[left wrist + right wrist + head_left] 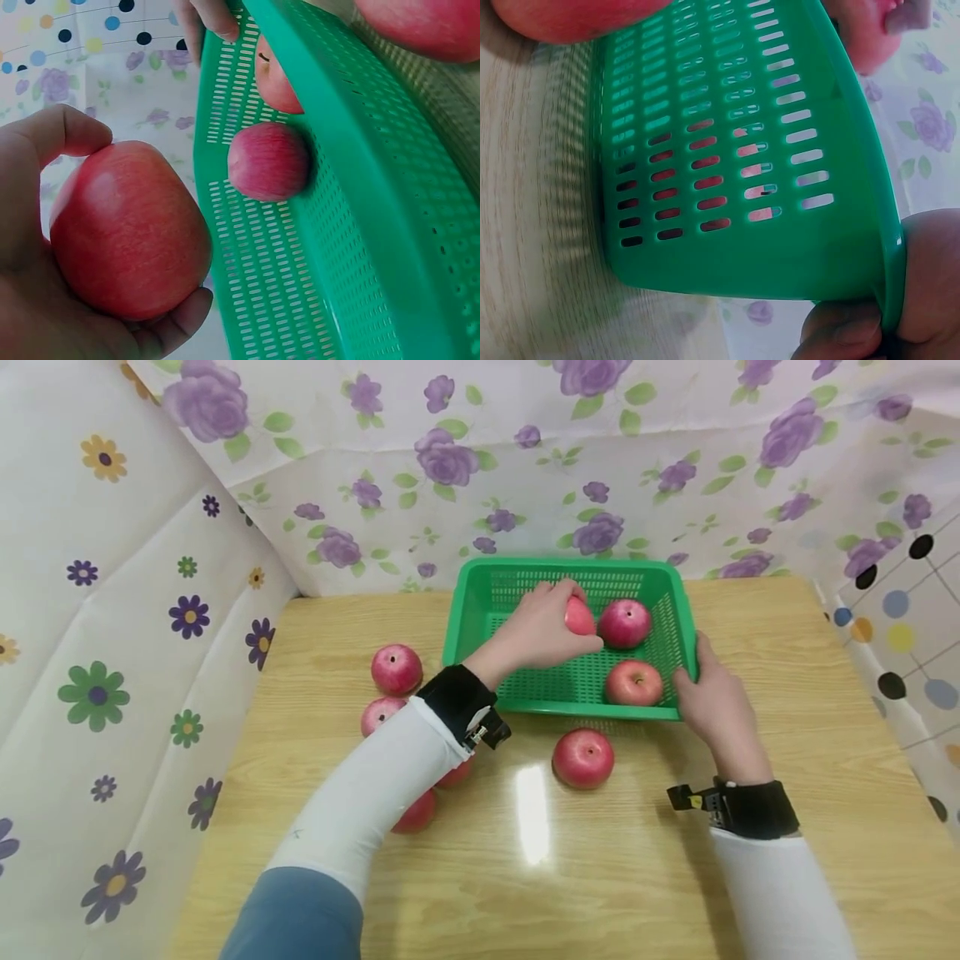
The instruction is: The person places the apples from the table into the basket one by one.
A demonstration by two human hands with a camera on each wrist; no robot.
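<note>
My left hand (553, 625) grips a red apple (131, 231) over the inside of a green plastic basket (570, 703). In the left wrist view the thumb and fingers wrap round the sides of this apple. Two more apples lie in the basket's right part: a dark red apple (626, 623) at the back and a paler apple (633, 683) near the front. With its thumb on one side of the rim and fingers on the other, my right hand (716, 702) holds the basket's right end, as the right wrist view (847, 330) also shows.
One apple (583, 759) stands on the wooden table (570, 877) just in front of the basket. Left of the basket are several more, such as an apple (397, 669) at the back; my left forearm partly covers others. A flowered cloth (450, 510) hangs behind.
</note>
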